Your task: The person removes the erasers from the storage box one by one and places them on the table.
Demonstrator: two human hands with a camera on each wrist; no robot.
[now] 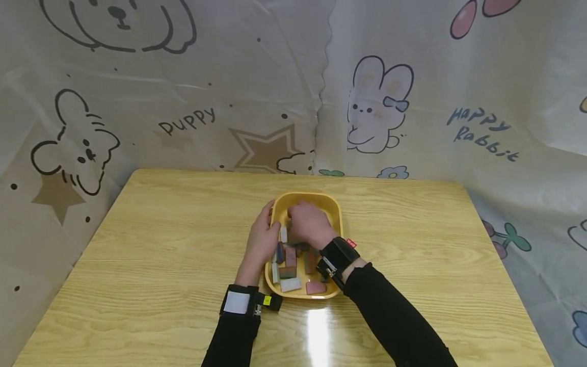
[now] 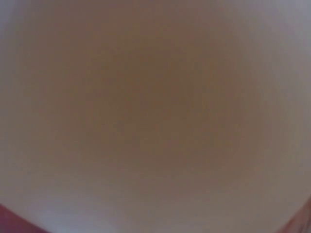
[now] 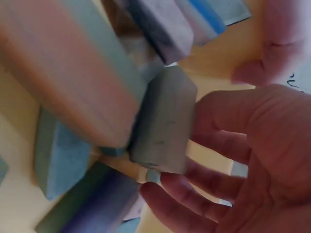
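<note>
A yellow tray with a raised rim holds several small blocks in muted colours. My left hand grips its left rim, thumb over the edge and the other fingers on the outside. My right hand reaches into the far part of the tray. In the right wrist view, its thumb and fingers hold a grey-brown block with bevelled edges. Beside that block lies a larger pinkish-orange block; below it is a dark purple and green block. The left wrist view is a brown blur.
In the tray's near part lie a white block and a pink block. The tray stands on a light wooden table. Behind the table hangs a printed curtain with cartoon animals.
</note>
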